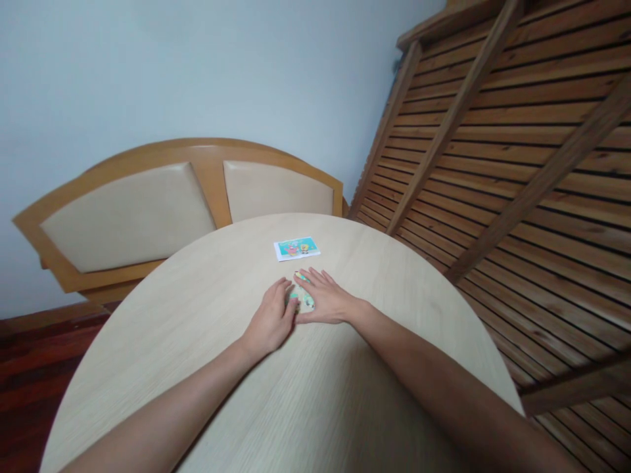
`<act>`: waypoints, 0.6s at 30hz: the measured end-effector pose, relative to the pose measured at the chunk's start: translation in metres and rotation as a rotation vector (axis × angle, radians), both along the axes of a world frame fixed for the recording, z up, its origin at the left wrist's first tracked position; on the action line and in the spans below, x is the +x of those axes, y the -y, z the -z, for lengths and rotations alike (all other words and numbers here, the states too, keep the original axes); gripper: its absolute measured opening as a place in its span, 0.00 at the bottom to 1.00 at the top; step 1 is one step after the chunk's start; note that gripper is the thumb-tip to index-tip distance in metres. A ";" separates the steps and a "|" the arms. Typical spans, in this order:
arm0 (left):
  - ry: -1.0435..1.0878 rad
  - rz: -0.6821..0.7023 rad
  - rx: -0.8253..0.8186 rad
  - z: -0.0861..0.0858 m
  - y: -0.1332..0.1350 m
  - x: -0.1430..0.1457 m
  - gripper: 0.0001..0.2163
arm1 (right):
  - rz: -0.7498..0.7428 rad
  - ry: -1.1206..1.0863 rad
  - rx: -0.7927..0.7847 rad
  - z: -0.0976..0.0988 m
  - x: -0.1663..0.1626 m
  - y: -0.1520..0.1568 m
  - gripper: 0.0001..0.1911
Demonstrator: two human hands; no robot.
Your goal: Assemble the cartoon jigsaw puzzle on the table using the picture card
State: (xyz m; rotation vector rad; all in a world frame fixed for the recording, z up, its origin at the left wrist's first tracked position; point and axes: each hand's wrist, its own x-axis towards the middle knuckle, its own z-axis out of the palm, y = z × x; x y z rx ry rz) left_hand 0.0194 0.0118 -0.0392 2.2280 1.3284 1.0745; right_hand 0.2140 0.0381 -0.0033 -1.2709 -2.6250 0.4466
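Several small flat pieces [308,300] in green, yellow and dark colours, which look like jigsaw puzzle pieces, lie on the table between my hands. My left hand [271,314] rests on its side to their left, with its fingers loosely curved and the thumb apart. Over the pieces' right side lies my right hand [328,299], palm down with fingers spread, covering some of them. Neither hand grips anything that I can see. Just beyond the fingertips is a picture card [297,249] with two cartoon figures, pink and yellow, on turquoise.
The round pale wooden table [207,407] fills the lower middle. Behind it stands a wooden headboard [210,190] with beige padded panels, against a pale wall. A slatted wooden frame [493,144] leans close along the table's right side. Dark red flooring shows at the lower left.
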 end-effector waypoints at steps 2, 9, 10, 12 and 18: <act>0.046 -0.063 -0.030 0.002 -0.007 -0.006 0.19 | -0.097 -0.069 0.043 0.002 -0.022 0.000 0.55; 0.080 -0.148 -0.060 -0.008 -0.006 -0.020 0.25 | -0.204 -0.520 0.076 0.000 -0.047 0.007 0.21; 0.055 -0.142 -0.050 -0.011 0.000 -0.017 0.26 | -0.140 -0.590 0.070 0.000 -0.039 0.005 0.15; -0.193 -0.148 -0.016 -0.017 0.012 -0.008 0.30 | 0.046 -0.682 0.081 0.000 -0.018 -0.002 0.09; -0.602 -0.056 -0.015 -0.030 0.032 0.022 0.29 | 0.346 -0.702 0.140 0.010 0.036 -0.018 0.16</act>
